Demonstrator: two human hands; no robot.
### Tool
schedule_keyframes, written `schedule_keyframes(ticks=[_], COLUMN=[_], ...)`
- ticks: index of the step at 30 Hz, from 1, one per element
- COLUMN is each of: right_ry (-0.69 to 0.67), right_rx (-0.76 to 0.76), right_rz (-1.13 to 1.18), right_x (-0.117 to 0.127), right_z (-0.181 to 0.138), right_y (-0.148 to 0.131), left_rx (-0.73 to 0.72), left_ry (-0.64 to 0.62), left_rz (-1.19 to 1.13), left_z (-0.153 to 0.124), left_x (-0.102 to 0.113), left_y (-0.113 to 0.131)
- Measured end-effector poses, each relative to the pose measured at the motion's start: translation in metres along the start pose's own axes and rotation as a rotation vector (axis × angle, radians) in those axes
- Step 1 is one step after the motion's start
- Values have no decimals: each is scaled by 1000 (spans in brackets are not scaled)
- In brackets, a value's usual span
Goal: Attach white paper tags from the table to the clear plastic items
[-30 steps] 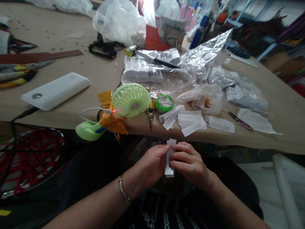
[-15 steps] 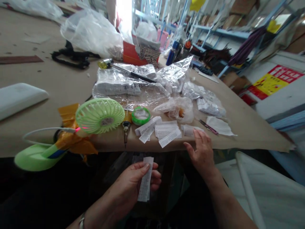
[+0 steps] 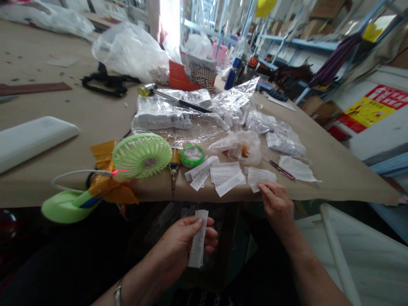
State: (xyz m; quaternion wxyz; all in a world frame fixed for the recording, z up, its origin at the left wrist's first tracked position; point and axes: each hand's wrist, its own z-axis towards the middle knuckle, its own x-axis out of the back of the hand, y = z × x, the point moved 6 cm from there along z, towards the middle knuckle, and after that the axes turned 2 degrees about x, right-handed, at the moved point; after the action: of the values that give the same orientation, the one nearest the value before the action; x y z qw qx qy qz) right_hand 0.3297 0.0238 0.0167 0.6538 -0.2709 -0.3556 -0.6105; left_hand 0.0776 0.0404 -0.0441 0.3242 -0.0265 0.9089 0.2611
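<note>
Below the table edge, my left hand (image 3: 181, 240) holds a small stack of narrow printed paper slips (image 3: 198, 246), the thumb pressed on top. At the table's front edge my right hand (image 3: 278, 206) has its thumb and fingertips closed on the near end of a printed slip (image 3: 259, 176), in the rightmost group on the table. To the left of it lie a fanned pile of slips (image 3: 225, 172) and another pile (image 3: 201, 170). The undersides of the held slips are hidden.
A green fan (image 3: 142, 156) taped to the edge, a soldering-iron-like tool (image 3: 174, 170) and a green round tub (image 3: 192, 155) stand left. Behind are plastic-wrapped paper bundles (image 3: 162, 114) with a hammer-like tool (image 3: 181, 101) on top. Tweezers-like snips (image 3: 282, 170) lie right.
My right hand has drawn slightly toward me and closed its fingers on a slip; the rightmost slips are now spread wider. My left hand keeps its stack. The whole view has shifted a little.
</note>
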Motion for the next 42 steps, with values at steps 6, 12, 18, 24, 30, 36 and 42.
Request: schedule_keyframes(ticks=[6,12,18,24,30,36,42], right_ry=[107,275,16,-62,-98,-110,-234], right_rx=[-66,-58,347,461,443,406,-223], right_rz=[126,463,728,719,728,848,1265], right_x=[11,42,25,12,8,11,-11], right_z=[5,18,17,12,11,13,21], right_y=[13,-43,-151,-170,-169,-170,-139], left_rx=[-6,-3,-70,-86,-116,-102,-39], left_ry=[-3,-63,-141,-110,-141,-116,-243], left_rz=[-3,-11,-159,-232,-235,-221,-88], left_z=[-3,-8,-13,-14,-13,-15,-22], left_x=[1,-6,-11,-4,-2,0,-5], left_y=[0,2,9,10,8,6,7])
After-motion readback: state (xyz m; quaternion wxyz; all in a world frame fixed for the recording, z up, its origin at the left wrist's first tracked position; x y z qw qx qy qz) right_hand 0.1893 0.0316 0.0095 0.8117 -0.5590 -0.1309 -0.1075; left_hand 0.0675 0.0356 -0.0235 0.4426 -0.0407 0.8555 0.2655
